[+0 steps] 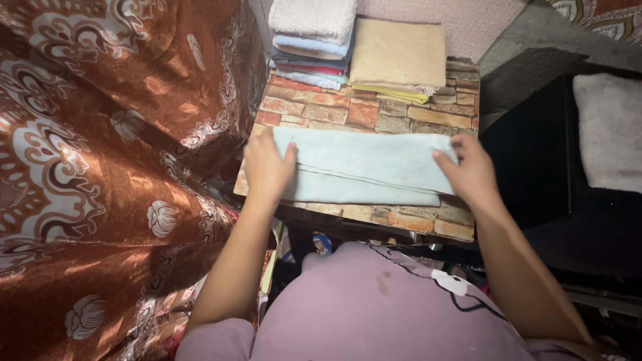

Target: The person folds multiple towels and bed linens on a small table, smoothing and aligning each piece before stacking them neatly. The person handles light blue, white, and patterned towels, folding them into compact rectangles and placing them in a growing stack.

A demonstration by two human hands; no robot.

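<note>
A pale blue towel (364, 167), folded lengthwise into a long strip, lies across a small table with a brick-pattern top (374, 113). My left hand (266, 167) grips the towel's left end, fingers curled over its edge. My right hand (468, 168) pinches the right end of the towel between thumb and fingers. Both forearms reach in from the bottom of the view.
At the table's far edge stand a stack of folded towels in white, blue and red (311, 40) and a folded tan cloth over a yellow one (398, 57). A brown patterned bedspread (100, 167) fills the left. A white towel (608, 130) lies on a dark surface at right.
</note>
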